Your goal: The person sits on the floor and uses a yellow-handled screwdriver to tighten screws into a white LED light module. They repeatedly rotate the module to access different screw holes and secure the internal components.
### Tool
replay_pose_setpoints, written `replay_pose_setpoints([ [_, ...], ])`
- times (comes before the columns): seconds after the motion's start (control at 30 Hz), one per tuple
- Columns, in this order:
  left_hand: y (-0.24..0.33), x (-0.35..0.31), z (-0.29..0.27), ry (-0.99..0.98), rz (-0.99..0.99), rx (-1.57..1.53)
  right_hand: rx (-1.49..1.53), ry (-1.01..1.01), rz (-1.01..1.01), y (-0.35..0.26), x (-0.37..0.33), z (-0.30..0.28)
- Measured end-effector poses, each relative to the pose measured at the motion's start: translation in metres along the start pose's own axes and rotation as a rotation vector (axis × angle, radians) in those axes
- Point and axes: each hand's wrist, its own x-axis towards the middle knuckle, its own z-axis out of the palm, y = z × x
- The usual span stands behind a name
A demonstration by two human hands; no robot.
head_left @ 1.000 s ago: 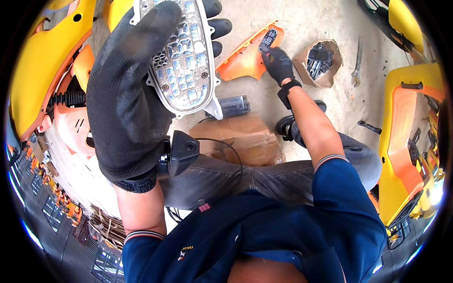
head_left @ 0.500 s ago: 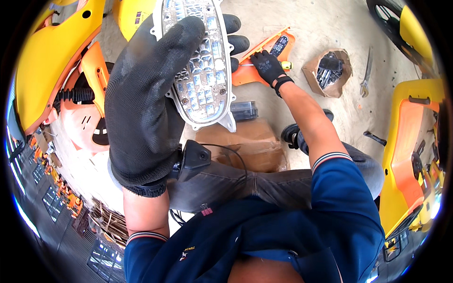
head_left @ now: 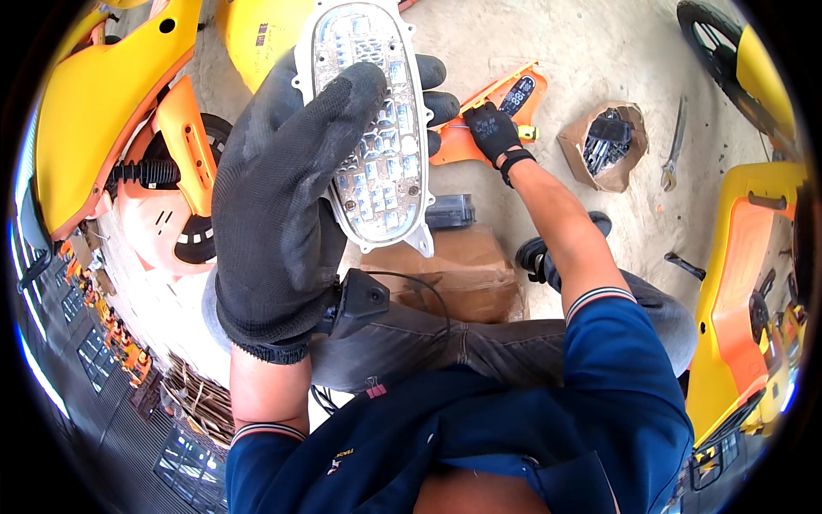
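In front of me my left hand (head_left: 282,197), in a black glove, grips an oval LED lamp (head_left: 374,137) with a clear lens, pale rim and small mounting tabs. The thumb lies across the lens and the other fingers wrap behind. Farther off to the right, my gloved right hand (head_left: 494,130) is closed over a screwdriver (head_left: 530,134) above an orange plastic panel (head_left: 458,146). The screwdriver's yellow-green handle sticks out on one side of that hand and its shaft on the other. A dark oval piece (head_left: 517,94) lies on the panel.
A cardboard box (head_left: 462,270) stands before my legs, with a dark clear-topped case (head_left: 451,211) behind it. An open carton of dark parts (head_left: 606,141) and a wrench (head_left: 675,146) lie to the right. Yellow-orange body parts (head_left: 111,111) crowd the left; another yellow-orange body (head_left: 728,291) stands right.
The LED lamp and left hand sit slightly lower and farther right in view, and the whole scene has shifted a little down. The right hand stays at the panel.
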Motion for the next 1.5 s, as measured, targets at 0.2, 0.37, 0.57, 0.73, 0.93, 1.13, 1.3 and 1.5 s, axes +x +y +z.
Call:
replay_pose_setpoints([
  [0.2, 0.013, 0.003, 0.013, 0.117, -0.177, -0.501, 0.051, 0.004, -0.012, 0.001, 0.001, 0.002],
  [0.37, 0.018, 0.009, 0.017, 0.206, -0.382, -0.802, 0.082, 0.055, -0.022, 0.006, -0.001, 0.007],
  [0.57, 0.014, 0.010, 0.014, 0.147, -0.330, -0.760, 0.078, 0.010, 0.032, 0.000, -0.003, 0.002],
  [0.73, 0.014, 0.009, 0.016, 0.181, -0.331, -0.860, 0.106, -0.016, 0.117, -0.009, -0.001, -0.018],
  [0.93, 0.013, 0.011, 0.017, 0.180, -0.383, -0.875, 0.057, -0.007, 0.054, -0.009, 0.001, -0.001],
  [1.13, 0.013, 0.011, 0.018, 0.154, -0.336, -0.831, -0.019, 0.009, 0.033, -0.006, -0.002, 0.004],
  [1.3, 0.015, 0.011, 0.019, 0.163, -0.334, -0.774, 0.062, 0.027, 0.029, -0.002, -0.008, 0.003],
  [1.5, 0.015, 0.007, 0.017, 0.142, -0.312, -0.838, 0.223, -0.003, 0.039, 0.008, -0.017, -0.016],
])
